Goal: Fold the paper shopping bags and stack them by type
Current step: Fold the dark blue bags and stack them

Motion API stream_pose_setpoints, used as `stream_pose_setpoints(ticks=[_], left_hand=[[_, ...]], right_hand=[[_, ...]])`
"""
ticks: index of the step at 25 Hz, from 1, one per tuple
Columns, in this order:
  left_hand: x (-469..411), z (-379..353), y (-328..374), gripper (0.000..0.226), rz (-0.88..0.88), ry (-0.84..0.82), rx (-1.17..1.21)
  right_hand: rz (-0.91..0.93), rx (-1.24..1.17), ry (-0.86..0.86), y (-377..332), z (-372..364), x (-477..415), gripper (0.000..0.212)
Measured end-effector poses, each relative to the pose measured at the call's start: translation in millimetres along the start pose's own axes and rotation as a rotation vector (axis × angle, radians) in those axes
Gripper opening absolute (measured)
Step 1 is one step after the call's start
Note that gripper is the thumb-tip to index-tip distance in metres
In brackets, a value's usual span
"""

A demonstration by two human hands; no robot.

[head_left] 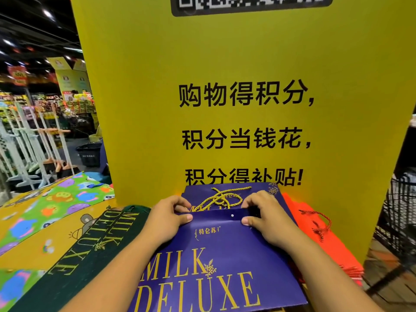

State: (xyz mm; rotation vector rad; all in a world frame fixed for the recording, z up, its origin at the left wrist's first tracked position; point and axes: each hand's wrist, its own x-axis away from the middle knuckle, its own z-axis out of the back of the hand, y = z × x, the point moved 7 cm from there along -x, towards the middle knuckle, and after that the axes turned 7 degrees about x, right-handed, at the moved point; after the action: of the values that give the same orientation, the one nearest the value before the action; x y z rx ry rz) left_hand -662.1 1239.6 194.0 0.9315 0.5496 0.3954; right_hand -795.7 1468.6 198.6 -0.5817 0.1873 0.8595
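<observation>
Your left hand (167,216) and right hand (266,216) each pinch the top edge of the purple bag (209,262), thumbs on its folded lip, fingers curled behind. It lies flat before you atop another purple bag (256,189) whose gold cord handles (221,198) show, so that pile looks begun. A green bag (96,251) lies flat at left, red bags (319,235) at right; whether those stacks are finished is unclear. The yellow sign (225,64) crowds the far edge.
</observation>
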Motion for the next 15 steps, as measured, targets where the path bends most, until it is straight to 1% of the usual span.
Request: stream_pose_setpoints(ticks=[3, 5, 6, 7, 9, 11, 13, 15], left_hand=[[-1.5, 2.4, 0.8, 0.023, -0.083, -0.082, 0.065], [0.3, 5.7, 1.0, 0.01, -0.102, -0.113, 0.097], [-0.4, 6.5, 1.4, 0.003, -0.093, -0.107, 0.048], [-2.5, 5.3, 3.2, 0.008, -0.087, -0.1, -0.057], [-8.9, -3.8, 11.6, 0.023, -0.06, -0.106, -0.351], [-18.0, -16.0, 20.7, 0.034, 0.03, -0.127, -0.533], [-28.2, -27.1, 26.0, 0.032, 0.124, -0.169, -0.582], [-37.4, -36.2, 32.3, 0.028, 0.154, -0.188, -0.561]], right_hand=[[0.061, 0.049, 0.122, -5.0, -2.2, 7.0, 0.033], [0.111, 0.109, 0.185, -6.7, -3.5, 12.9, 0.027], [0.142, 0.142, 0.212, -7.2, -4.1, 14.5, 0.023], [0.17, 0.156, 0.235, -7.4, -4.9, 15.3, 0.019], [0.201, 0.108, 0.272, -5.4, -6.4, 16.9, 0.018], [0.202, 0.039, 0.315, -1.9, -6.2, 19.4, 0.018], [0.21, 0.022, 0.345, 0.3, -7.2, 22.2, 0.018], [0.215, 0.026, 0.36, 2.5, -8.9, 23.8, 0.021]])
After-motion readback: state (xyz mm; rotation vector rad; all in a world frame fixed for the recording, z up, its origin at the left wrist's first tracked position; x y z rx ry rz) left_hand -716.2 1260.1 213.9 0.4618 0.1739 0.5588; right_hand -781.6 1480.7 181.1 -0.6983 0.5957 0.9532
